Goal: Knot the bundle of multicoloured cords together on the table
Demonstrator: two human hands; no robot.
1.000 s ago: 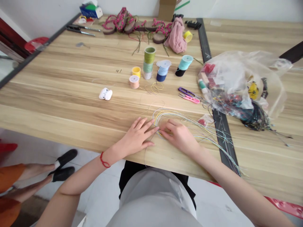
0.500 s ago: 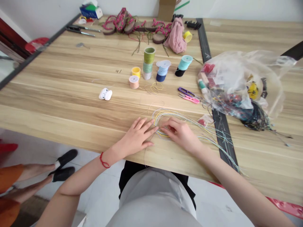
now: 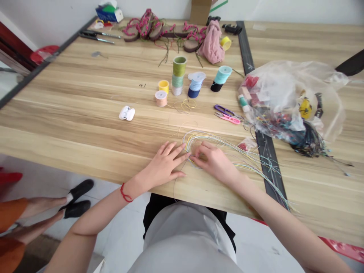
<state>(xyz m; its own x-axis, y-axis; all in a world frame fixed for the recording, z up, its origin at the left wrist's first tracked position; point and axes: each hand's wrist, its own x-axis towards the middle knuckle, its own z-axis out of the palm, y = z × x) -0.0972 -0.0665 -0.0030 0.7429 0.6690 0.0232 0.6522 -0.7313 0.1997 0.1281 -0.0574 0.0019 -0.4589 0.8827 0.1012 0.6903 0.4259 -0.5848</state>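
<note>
A curved bundle of thin cords (image 3: 257,171), in light blue, yellow and white, lies on the wooden table near its front edge. My left hand (image 3: 167,162) rests flat with fingers spread, its fingertips pressing on the bundle's left bend. Just right of those fingertips, my right hand (image 3: 213,160) is closed in a pinch on a cord. Which strand is between its fingers is too fine to make out. One loose thin thread hangs over the table edge below my left hand.
Beyond my hands stand several thread spools (image 3: 178,77). Purple thread snips (image 3: 223,110) and pink thread snips (image 3: 231,119) lie to their right. A white earbud case (image 3: 126,113) sits left. A clear plastic bag (image 3: 284,94) fills the right. Sandals (image 3: 155,32) lie behind; another person's feet show lower left.
My right hand has shifted slightly, its pinching fingers turning a little beside the left fingertips. The left hand stays in place on the cords.
</note>
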